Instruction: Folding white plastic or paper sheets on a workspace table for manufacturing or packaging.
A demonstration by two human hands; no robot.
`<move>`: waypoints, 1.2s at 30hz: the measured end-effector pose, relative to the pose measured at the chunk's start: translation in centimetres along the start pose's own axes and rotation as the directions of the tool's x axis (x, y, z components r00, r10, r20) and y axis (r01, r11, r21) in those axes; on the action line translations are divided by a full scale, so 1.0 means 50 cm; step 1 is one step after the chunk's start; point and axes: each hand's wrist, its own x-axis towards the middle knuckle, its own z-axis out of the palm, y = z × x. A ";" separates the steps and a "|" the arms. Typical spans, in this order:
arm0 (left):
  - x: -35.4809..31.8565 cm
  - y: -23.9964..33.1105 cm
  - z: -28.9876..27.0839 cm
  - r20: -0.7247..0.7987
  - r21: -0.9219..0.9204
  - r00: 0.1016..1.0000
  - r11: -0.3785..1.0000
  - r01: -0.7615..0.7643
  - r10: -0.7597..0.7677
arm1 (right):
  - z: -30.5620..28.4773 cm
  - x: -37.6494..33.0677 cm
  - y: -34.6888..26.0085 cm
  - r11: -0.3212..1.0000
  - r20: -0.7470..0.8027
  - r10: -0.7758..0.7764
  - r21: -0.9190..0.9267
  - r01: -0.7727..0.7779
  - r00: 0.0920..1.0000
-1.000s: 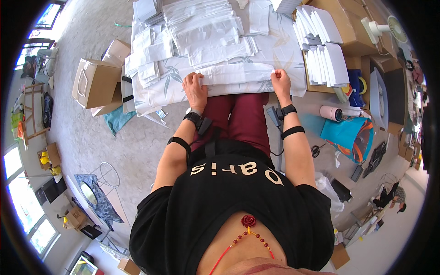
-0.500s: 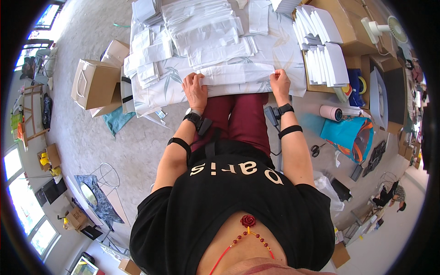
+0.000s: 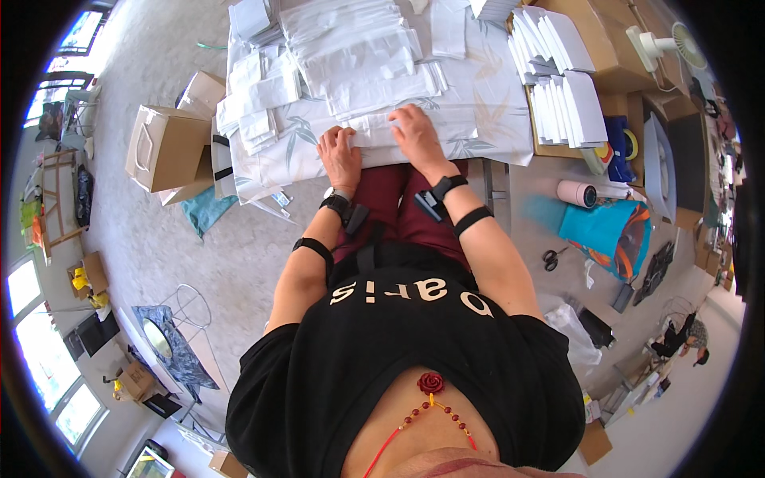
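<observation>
A long white folded strip (image 3: 454,130), thin like paper or film, lies along the near edge of the covered table in front of me. My left hand (image 3: 341,158) is closed on the strip's left end, fingers bent over it and thumb alongside. Over the strip's middle is my right hand (image 3: 417,139), its fingers curved and apart, with the fingertips at the strip's upper edge. Nothing shows gripped in the right hand. Just beyond lie layered piles of similar white folded strips (image 3: 358,64), with a smaller pile (image 3: 259,92) to their left.
White folded stacks (image 3: 570,111) stand in a carton at the right, near a small fan (image 3: 665,46). Rolls of tape (image 3: 629,147) and a pink bottle (image 3: 575,193) are below them. A blue bag (image 3: 610,239) and scissors (image 3: 551,259) lie lower right. Cardboard boxes (image 3: 167,147) stand left.
My right hand has let go of the strip's right end and moved left to its middle. My left hand has stayed at the left end.
</observation>
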 end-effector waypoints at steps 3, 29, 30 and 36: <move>0.004 0.002 0.007 0.000 -0.002 1.000 1.000 -0.002 0.002 | 0.044 -0.003 -0.003 0.998 0.118 0.062 -0.016 -0.061 0.991; 0.043 0.073 -0.009 0.258 -0.771 0.760 0.347 0.534 -0.596 | 0.069 -0.017 0.017 0.991 0.250 0.092 -0.113 -0.065 0.964; 0.043 0.073 -0.003 0.258 -0.778 0.760 0.337 0.530 -0.597 | 0.070 -0.018 0.017 0.991 0.259 0.096 -0.117 -0.067 0.961; 0.049 0.084 0.012 0.312 -0.772 0.744 0.299 0.561 -0.591 | 0.067 -0.011 0.012 0.988 0.291 0.110 -0.132 -0.074 0.950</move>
